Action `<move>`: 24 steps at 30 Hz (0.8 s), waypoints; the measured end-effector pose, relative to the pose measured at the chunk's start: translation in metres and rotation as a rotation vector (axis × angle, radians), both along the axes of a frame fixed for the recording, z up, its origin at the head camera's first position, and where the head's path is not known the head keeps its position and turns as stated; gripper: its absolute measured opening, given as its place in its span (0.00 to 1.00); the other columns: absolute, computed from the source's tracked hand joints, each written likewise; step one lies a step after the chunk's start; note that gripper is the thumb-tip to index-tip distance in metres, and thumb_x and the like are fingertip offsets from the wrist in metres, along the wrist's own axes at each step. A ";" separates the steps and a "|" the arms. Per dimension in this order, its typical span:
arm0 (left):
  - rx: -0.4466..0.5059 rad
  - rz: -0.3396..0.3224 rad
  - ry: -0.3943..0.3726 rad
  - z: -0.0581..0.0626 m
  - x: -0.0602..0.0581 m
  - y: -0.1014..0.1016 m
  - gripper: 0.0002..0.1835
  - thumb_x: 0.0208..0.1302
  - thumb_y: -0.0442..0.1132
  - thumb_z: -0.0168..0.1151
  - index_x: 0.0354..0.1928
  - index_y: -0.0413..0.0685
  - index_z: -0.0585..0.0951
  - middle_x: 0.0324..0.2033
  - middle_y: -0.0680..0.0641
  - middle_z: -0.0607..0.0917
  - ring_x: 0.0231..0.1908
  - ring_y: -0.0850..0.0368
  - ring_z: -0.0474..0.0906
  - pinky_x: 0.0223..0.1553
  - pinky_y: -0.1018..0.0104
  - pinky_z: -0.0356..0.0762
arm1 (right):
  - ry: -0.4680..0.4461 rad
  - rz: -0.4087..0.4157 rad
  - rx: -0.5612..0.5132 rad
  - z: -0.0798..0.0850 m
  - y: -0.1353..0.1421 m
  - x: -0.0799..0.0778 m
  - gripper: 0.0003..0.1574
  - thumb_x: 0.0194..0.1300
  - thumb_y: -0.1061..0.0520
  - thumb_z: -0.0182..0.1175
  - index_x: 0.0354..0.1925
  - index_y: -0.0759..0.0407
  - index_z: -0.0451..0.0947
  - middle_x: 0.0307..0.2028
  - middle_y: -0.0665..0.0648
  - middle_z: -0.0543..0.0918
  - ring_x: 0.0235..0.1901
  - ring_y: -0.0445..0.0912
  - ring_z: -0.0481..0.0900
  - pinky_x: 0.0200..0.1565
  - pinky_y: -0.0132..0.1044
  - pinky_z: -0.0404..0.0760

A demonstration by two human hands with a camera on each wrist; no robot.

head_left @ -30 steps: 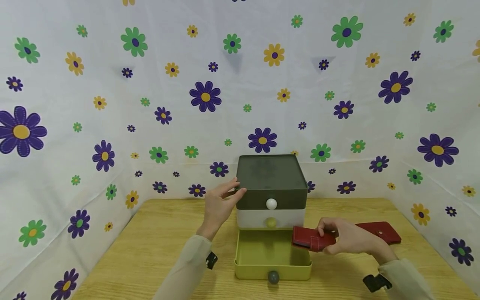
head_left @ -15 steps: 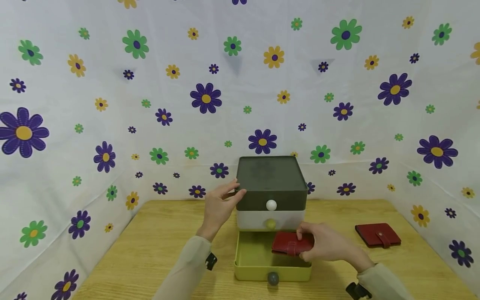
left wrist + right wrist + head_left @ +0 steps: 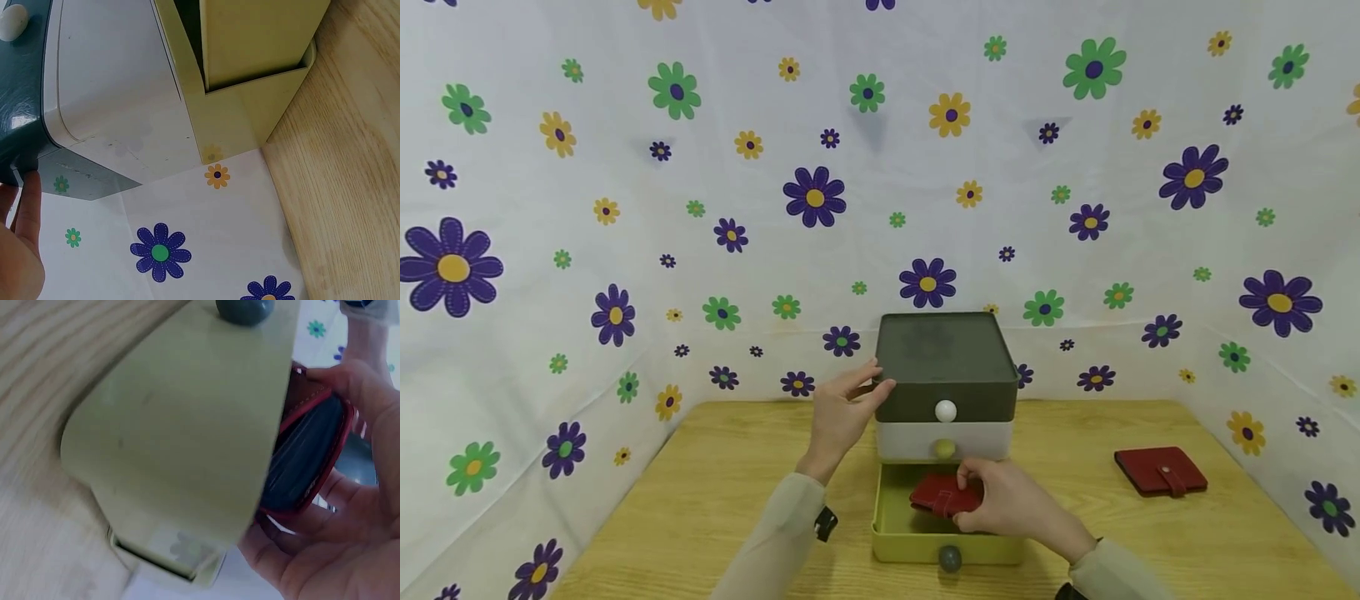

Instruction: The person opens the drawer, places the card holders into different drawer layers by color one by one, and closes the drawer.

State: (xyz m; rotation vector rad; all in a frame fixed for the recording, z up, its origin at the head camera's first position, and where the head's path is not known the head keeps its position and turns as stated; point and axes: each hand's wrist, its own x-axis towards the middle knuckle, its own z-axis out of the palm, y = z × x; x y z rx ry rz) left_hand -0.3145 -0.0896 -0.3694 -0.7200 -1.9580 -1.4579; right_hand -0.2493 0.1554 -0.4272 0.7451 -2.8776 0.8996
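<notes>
My right hand (image 3: 1011, 504) pinches a red wallet (image 3: 942, 493) between thumb and fingers, inside the pulled-out bottom drawer (image 3: 891, 546). In the right wrist view, the dark inner sleeves of the wallet (image 3: 309, 453) face the camera, partly behind the drawer front (image 3: 181, 425). With straight fingers, my left hand (image 3: 841, 417) touches the left side of the dark green top drawer (image 3: 943, 350). Its fingers (image 3: 28, 209) lie against that side in the left wrist view. Between the green and yellow-green levels sits a white drawer (image 3: 902, 440).
A second red wallet (image 3: 1161, 470) with a snap strap lies on the wooden table (image 3: 730, 483), right of the drawer unit. A grey knob (image 3: 950, 558) juts from the open drawer's front. Flowered cloth (image 3: 715, 275) hangs behind and at both sides.
My right hand has carried the red wallet leftward from beside the drawer and down into it. The left hand stays at the top drawer's side.
</notes>
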 end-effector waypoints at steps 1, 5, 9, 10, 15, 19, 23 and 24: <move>-0.003 0.000 0.000 0.000 0.000 0.000 0.16 0.57 0.30 0.70 0.46 0.28 0.84 0.52 0.30 0.82 0.51 0.36 0.82 0.45 0.40 0.81 | -0.008 -0.005 0.002 -0.001 -0.003 0.000 0.19 0.46 0.49 0.71 0.33 0.47 0.72 0.27 0.43 0.76 0.22 0.36 0.68 0.25 0.28 0.66; -0.010 0.007 0.005 0.000 -0.001 0.001 0.15 0.57 0.30 0.70 0.46 0.28 0.84 0.51 0.29 0.82 0.50 0.35 0.82 0.44 0.40 0.81 | -0.021 -0.009 0.031 -0.002 -0.014 0.001 0.18 0.47 0.49 0.70 0.33 0.49 0.72 0.23 0.44 0.74 0.21 0.37 0.68 0.23 0.29 0.65; -0.015 0.016 0.005 -0.001 -0.001 0.002 0.15 0.57 0.30 0.70 0.46 0.28 0.84 0.51 0.30 0.82 0.50 0.36 0.83 0.44 0.40 0.82 | 0.000 -0.015 0.059 -0.003 -0.024 0.003 0.17 0.49 0.50 0.70 0.33 0.51 0.74 0.21 0.45 0.73 0.20 0.38 0.67 0.23 0.31 0.65; -0.015 0.019 0.004 -0.001 -0.001 0.002 0.15 0.57 0.30 0.70 0.46 0.29 0.84 0.51 0.30 0.82 0.49 0.36 0.83 0.44 0.41 0.82 | 0.010 -0.020 0.063 -0.003 -0.025 0.004 0.16 0.50 0.50 0.70 0.34 0.52 0.74 0.21 0.45 0.74 0.20 0.38 0.68 0.23 0.31 0.66; -0.017 0.019 -0.006 -0.002 -0.001 0.002 0.15 0.58 0.31 0.70 0.47 0.29 0.84 0.52 0.31 0.82 0.50 0.36 0.83 0.44 0.41 0.82 | 0.020 -0.082 0.074 -0.006 -0.032 0.005 0.19 0.52 0.43 0.72 0.34 0.53 0.77 0.25 0.46 0.79 0.23 0.38 0.72 0.26 0.32 0.73; -0.014 0.019 -0.010 -0.002 -0.002 0.002 0.16 0.58 0.31 0.70 0.47 0.30 0.84 0.52 0.32 0.82 0.51 0.37 0.82 0.45 0.42 0.82 | 0.033 -0.128 0.052 -0.006 -0.037 0.006 0.23 0.50 0.39 0.74 0.31 0.54 0.79 0.26 0.48 0.79 0.23 0.38 0.72 0.26 0.32 0.73; -0.013 0.033 -0.024 -0.003 -0.003 0.001 0.16 0.58 0.32 0.70 0.48 0.31 0.84 0.53 0.33 0.82 0.51 0.38 0.82 0.45 0.43 0.82 | 0.033 -0.138 0.030 -0.003 -0.043 0.006 0.24 0.50 0.39 0.74 0.31 0.57 0.81 0.25 0.48 0.79 0.22 0.39 0.72 0.25 0.33 0.73; -0.013 0.035 -0.030 -0.003 -0.003 0.001 0.16 0.58 0.32 0.70 0.48 0.31 0.84 0.53 0.33 0.83 0.51 0.38 0.82 0.45 0.43 0.82 | 0.027 -0.137 0.027 -0.003 -0.044 0.006 0.25 0.50 0.39 0.75 0.31 0.57 0.81 0.25 0.48 0.79 0.21 0.39 0.72 0.25 0.32 0.73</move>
